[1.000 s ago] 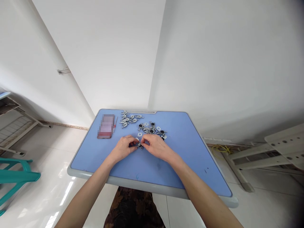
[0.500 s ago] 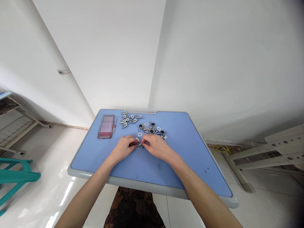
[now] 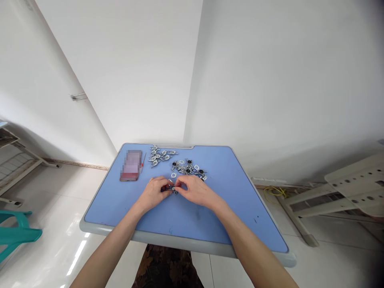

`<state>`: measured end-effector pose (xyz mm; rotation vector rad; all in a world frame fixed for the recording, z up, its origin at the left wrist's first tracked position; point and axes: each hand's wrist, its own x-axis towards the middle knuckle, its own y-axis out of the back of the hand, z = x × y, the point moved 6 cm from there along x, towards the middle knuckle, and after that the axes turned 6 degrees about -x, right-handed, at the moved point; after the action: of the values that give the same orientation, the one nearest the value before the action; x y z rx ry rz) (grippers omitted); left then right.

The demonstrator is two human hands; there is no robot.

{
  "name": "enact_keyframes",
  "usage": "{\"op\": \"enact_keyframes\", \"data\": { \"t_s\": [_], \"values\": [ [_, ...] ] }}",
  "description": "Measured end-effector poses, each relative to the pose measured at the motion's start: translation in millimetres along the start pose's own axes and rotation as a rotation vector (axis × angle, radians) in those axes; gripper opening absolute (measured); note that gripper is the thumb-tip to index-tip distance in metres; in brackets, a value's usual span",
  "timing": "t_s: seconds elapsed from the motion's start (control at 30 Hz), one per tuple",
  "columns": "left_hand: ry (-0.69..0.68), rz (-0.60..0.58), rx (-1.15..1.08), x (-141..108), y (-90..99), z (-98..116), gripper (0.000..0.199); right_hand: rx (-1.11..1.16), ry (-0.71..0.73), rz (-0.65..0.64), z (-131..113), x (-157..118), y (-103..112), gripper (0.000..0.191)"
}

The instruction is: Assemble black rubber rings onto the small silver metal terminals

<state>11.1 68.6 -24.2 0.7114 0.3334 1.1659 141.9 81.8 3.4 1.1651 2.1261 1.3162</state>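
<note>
Near the middle of the blue table, my left hand (image 3: pixel 154 194) pinches a small metal fitting (image 3: pixel 174 191) with a round dark centre. The fingers of my right hand (image 3: pixel 195 191) close on the same fitting from the other side; whether a smaller piece sits between them is hidden. Just beyond my hands lies a flat oval plate with a hole (image 3: pixel 173 175). Behind it spreads a loose pile of metal fittings with black round centres (image 3: pixel 188 171), mixed with more plates. Farther left is a group of silver metal fittings (image 3: pixel 155 157).
A phone-like flat object (image 3: pixel 131 166), blurred out, lies at the left of the table (image 3: pixel 114 212) beside a thin screwdriver-like tool with a red part (image 3: pixel 143 160). A teal stool (image 3: pixel 19 228) stands on the floor at left. A pale metal frame (image 3: pixel 300 228) and yellow cable (image 3: pixel 274 192) are at right.
The view has shifted slightly, so the table sits a little lower and farther left. Both hands stay at the fitting, with small finger movements.
</note>
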Motion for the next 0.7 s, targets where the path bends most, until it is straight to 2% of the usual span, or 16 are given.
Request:
{"op": "enact_keyframes", "data": {
  "t_s": [0.17,0.23,0.43,0.57,0.7],
  "values": [
    [0.013,-0.005,-0.061,-1,-0.3,-4,0.022,0.056,-0.116,0.089,15,0,19,0.016],
    [0.016,-0.003,-0.093,-2,0.8,-6,0.026,0.084,-0.147,0.077,21,-1,22,0.014],
    [0.012,0.069,-0.135,-3,12.6,-13,0.033,0.137,-0.091,-0.097,21,-6,14,0.015],
    [0.039,0.209,-0.102,0,22.7,-20,0.026,0.060,-0.086,-0.126,18,-6,10,0.013],
    [0.030,0.230,-0.087,4,21.8,-20,0.021,0.005,-0.077,-0.135,17,-5,2,0.010]
  ]
}}
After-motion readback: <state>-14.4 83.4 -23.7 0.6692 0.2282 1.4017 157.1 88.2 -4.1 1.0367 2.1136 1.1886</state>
